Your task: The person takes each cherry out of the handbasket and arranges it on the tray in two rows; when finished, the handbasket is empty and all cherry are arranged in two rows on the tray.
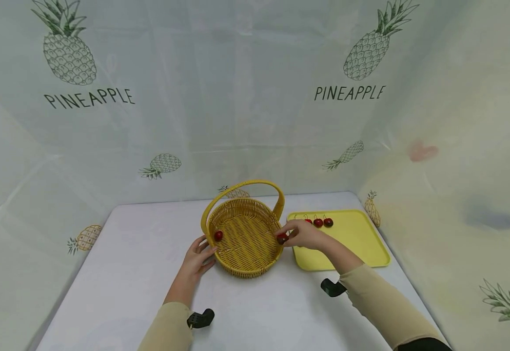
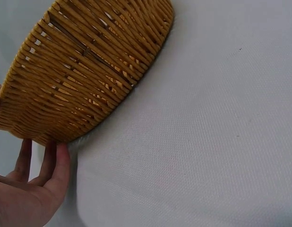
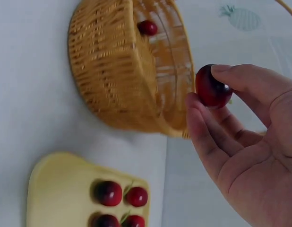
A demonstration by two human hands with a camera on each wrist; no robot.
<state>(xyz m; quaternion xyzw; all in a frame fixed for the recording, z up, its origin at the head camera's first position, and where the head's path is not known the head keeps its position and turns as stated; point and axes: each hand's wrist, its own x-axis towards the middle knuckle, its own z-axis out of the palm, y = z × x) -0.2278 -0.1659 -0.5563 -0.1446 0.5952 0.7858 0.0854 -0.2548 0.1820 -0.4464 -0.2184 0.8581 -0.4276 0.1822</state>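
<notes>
My left hand (image 1: 199, 261) holds the side of a yellow wicker basket (image 1: 246, 271) with a tall arched handle. In the left wrist view the thumb lies at the rim while the fingertips (image 2: 62, 156) bear against the lower wall of the basket (image 2: 84, 71). A dark red cherry (image 3: 213, 86) is pinched between the thumb and fingers of my right hand (image 3: 252, 127), right beside the basket's rim. One cherry (image 1: 218, 236) rests inside the basket at its left. Several cherries with stems (image 1: 318, 223) lie on a yellow tray (image 1: 364, 243) to the right, partly behind my right hand.
A white-covered table (image 1: 149, 234) carries the basket and the tray. Behind and around it hangs a pale curtain (image 1: 237, 97) printed with pineapples. Black wrist devices (image 1: 201, 319) sit on both sleeves.
</notes>
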